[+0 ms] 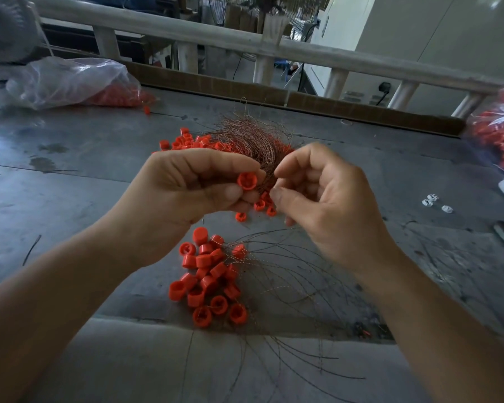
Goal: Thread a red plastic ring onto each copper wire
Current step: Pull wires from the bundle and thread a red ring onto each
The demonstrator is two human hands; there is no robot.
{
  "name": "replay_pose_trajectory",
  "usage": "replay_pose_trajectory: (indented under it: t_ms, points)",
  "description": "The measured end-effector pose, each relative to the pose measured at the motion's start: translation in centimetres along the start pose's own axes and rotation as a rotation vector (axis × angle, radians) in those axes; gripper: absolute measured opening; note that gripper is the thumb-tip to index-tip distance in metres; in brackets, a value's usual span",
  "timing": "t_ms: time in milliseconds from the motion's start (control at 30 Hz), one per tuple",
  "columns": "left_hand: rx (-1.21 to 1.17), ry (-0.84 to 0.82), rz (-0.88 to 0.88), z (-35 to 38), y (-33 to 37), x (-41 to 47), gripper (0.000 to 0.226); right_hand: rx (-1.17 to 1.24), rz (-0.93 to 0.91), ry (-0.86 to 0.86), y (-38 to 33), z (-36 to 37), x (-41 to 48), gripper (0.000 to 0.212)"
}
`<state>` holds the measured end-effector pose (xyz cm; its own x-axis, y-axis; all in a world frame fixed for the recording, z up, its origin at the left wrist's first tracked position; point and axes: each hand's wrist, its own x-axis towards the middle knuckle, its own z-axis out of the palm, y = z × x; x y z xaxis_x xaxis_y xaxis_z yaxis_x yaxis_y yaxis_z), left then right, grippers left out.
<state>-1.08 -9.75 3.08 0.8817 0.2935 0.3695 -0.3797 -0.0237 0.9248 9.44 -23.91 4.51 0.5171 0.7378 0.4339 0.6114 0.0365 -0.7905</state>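
Observation:
My left hand (192,184) pinches a red plastic ring (246,180) between thumb and fingers, its opening turned toward me. Just to its right, my right hand (317,196) pinches a thin copper wire (275,187) between thumb and forefinger, close to the ring. Behind both hands lies a bundle of copper wires (245,138) on a heap of loose red rings (187,141). Below the hands a cluster of red rings on wires (210,277) rests on the table, their wires (288,286) fanning out to the right.
The work goes on over a grey metal table (70,199). A clear plastic bag of red rings (70,82) lies at the back left, another bag (500,132) at the right edge. Small white parts (434,200) sit at the right. A wooden railing (245,42) runs behind.

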Motion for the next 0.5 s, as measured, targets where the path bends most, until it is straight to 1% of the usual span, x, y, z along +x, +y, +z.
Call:
replay_pose_trajectory:
  t_ms: [133,267,367,433,500]
  points:
    - [-0.105,-0.035,-0.03,0.3,-0.1,-0.2,0.026,0.121,0.103,-0.067,-0.1,0.1,-0.1,0.033]
    - [-0.14,-0.095,-0.073,0.4,-0.3,-0.2,0.026,0.061,0.111,-0.101,0.0,0.6,-0.1,0.036]
    - [-0.164,-0.093,-0.098,0.2,-0.5,-0.2,0.026,0.06,0.109,-0.118,0.1,-0.2,0.2,0.031]
    - [-0.167,-0.087,-0.108,0.1,-0.5,-0.2,0.026,-0.027,0.112,-0.066,0.5,-1.3,0.7,0.023]
    - [-0.163,-0.073,-0.116,0.2,-0.6,-0.2,0.026,-0.125,0.133,0.069,1.6,-2.7,1.2,0.018]
